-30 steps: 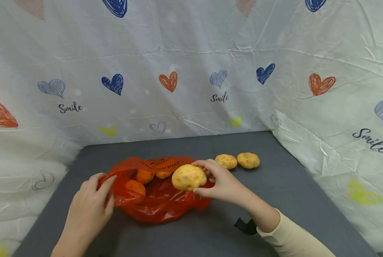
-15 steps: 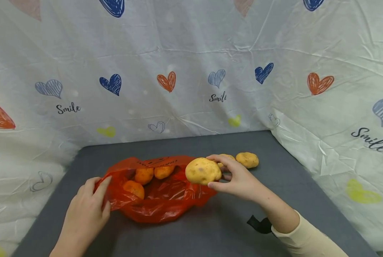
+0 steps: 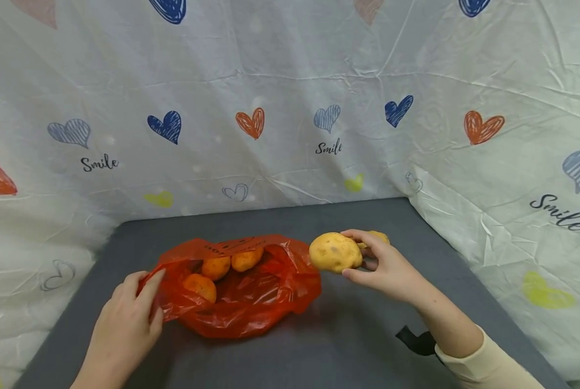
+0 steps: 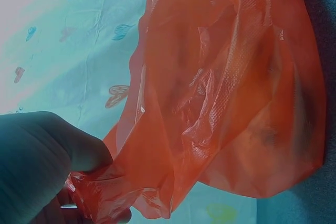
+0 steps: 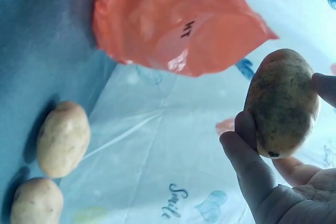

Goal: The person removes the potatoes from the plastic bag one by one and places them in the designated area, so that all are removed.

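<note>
A thin red plastic bag [image 3: 241,322] lies on the dark table with its mouth open. Inside it are three roundish, potato-like lumps [image 3: 215,267], tinted orange. My left hand [image 3: 124,319] pinches the bag's left edge; in the left wrist view, gathered plastic [image 4: 113,187] sits between thumb and fingers. Off the bag's right side, my right hand [image 3: 389,265] grips a large yellow potato [image 3: 335,253] in the air. The right wrist view shows thumb and fingers around this potato [image 5: 283,103], whose skin has dark marks.
Two more potatoes [image 5: 63,139] lie on the table behind my right hand, mostly hidden in the head view. A dark strap [image 3: 416,341] hangs by the right wrist. A white cloth [image 3: 280,70] printed with hearts encloses the table's back and sides.
My right hand has carried the potato right, from above the bag's mouth to beside it, covering the potatoes behind. My left hand keeps its hold and has shifted slightly left.
</note>
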The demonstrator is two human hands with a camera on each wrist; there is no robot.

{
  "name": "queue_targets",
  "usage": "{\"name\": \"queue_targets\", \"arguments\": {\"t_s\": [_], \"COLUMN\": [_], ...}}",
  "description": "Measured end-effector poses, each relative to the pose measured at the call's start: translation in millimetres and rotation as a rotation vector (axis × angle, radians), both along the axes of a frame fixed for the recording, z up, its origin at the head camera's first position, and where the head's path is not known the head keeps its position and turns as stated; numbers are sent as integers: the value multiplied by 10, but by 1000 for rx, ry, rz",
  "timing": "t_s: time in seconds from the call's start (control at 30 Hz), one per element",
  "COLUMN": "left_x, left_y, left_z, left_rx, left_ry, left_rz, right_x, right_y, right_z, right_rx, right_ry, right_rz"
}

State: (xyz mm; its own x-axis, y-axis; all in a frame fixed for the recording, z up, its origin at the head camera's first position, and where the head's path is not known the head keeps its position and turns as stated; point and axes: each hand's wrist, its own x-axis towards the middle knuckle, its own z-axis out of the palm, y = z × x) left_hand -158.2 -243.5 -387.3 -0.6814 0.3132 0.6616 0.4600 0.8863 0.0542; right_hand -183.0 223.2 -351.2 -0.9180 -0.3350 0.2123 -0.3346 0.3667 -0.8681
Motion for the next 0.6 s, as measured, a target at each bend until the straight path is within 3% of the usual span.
{"name": "queue_targets", "arguments": {"t_s": [0.23,0.6], "left_x": [23,53], "left_y": [-28,-31], "left_z": [17,-3], "left_rx": [3,8], "left_ry": [13,14], "left_rz": [-2,1], "right_x": [-138,-324], "right_y": [162,357], "right_z": [-102,-296], "right_rx": [91,184], "right_ry": [-1,-45], "right_rz": [-79,-106]}}
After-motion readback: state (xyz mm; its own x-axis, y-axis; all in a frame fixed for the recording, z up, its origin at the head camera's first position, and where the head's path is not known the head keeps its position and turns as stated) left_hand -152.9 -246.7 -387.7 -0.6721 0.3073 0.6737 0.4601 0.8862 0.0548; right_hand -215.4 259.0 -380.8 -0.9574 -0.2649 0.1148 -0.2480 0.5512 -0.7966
